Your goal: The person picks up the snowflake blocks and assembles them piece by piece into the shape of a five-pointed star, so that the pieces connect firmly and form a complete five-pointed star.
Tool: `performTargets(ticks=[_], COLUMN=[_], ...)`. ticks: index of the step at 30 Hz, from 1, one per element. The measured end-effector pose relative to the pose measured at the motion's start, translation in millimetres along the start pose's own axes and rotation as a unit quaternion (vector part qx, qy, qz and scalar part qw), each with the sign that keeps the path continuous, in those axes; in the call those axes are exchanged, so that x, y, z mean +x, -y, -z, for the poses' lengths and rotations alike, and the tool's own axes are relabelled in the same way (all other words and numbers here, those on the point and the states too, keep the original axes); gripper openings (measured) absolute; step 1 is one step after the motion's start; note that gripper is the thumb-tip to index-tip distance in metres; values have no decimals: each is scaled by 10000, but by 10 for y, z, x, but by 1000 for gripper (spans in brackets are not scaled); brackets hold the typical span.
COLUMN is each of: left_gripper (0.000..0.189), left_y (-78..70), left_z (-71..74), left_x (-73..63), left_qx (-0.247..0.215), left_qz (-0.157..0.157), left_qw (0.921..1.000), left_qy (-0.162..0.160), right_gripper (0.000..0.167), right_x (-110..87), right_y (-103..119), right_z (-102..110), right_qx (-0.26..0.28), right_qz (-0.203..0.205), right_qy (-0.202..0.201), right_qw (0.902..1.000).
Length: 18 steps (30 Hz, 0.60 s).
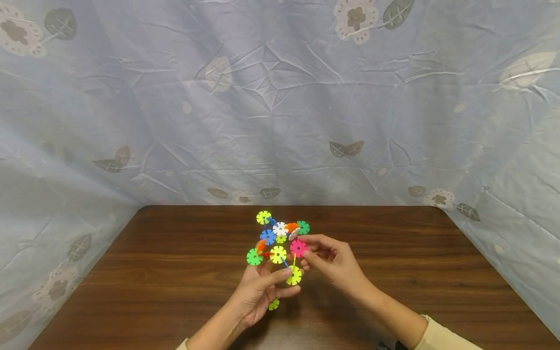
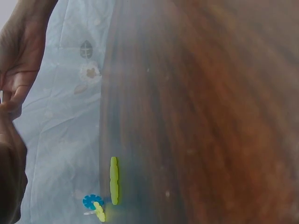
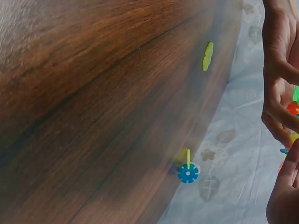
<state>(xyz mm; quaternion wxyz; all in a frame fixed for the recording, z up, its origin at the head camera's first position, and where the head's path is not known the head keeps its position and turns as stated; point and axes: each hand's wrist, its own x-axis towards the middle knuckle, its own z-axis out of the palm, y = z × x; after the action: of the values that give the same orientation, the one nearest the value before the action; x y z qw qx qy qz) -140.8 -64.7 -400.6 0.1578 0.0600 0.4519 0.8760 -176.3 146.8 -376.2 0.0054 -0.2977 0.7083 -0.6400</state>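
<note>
A structure of joined notched plastic discs, in several colours, is held up over the table. My left hand (image 1: 258,295) grips it from below, its thumb against a yellow disc (image 1: 294,275). My right hand (image 1: 339,265) pinches at the right side of the structure, thumb and fingers at the pink disc (image 1: 299,248) and a small whitish disc (image 1: 294,235); exactly which it grips is partly hidden. A green disc (image 1: 254,256) sits at the left, a blue disc (image 1: 268,236) near the middle. Below the left hand a yellow-green disc (image 1: 273,305) shows, seen edge-on as a yellow-green disc (image 3: 208,56) in the right wrist view.
The dark wooden table (image 1: 153,272) lies beneath both hands. Pale patterned cloth (image 1: 271,121) hangs behind it and at both sides. A small dark object (image 1: 385,346) shows at the bottom edge, beside the right sleeve (image 1: 442,335).
</note>
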Motion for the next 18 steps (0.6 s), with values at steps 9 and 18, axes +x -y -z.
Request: performTargets(ticks=[9, 18], left_gripper=[87, 77], left_y=[23, -19], left_z=[-6, 24], left_x=[5, 34], left_qx=[377, 873], left_qz=[-224, -392], left_qw=[9989, 9954], left_qy=[-152, -38], right_gripper=[30, 32], right_x=[-3, -19], right_y=[-2, 19], right_z=[15, 40], right_qx=[-149, -52], right_qz=[178, 47], right_qy=[-2, 198], right_qw=[9997, 9998])
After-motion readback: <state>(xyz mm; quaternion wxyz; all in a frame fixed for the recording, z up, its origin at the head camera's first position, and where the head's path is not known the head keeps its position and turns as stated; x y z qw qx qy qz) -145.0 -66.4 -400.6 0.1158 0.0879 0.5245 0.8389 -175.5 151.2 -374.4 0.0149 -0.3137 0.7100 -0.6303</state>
